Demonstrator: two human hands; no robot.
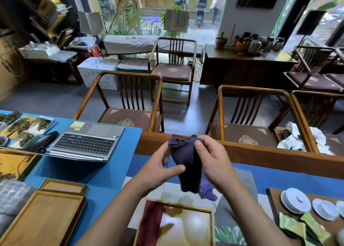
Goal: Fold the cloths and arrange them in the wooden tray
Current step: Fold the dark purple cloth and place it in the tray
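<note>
Open laptop (83,143) on blue mat (78,171); lidded white cups (296,201) right; chairs (128,100) beyond

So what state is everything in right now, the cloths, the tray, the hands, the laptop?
Dark purple cloth: folded narrow, held in the air by both hands.
Left hand: grips the cloth.
Right hand: pinches its top edge.
Maroon cloth: folded, lying in the tray.
Wooden tray: mostly unfilled.
Laptop: open.

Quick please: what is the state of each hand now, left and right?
Left hand: pinches the purple cloth, held in the air.
Right hand: grips the same cloth at its top edge.
</note>
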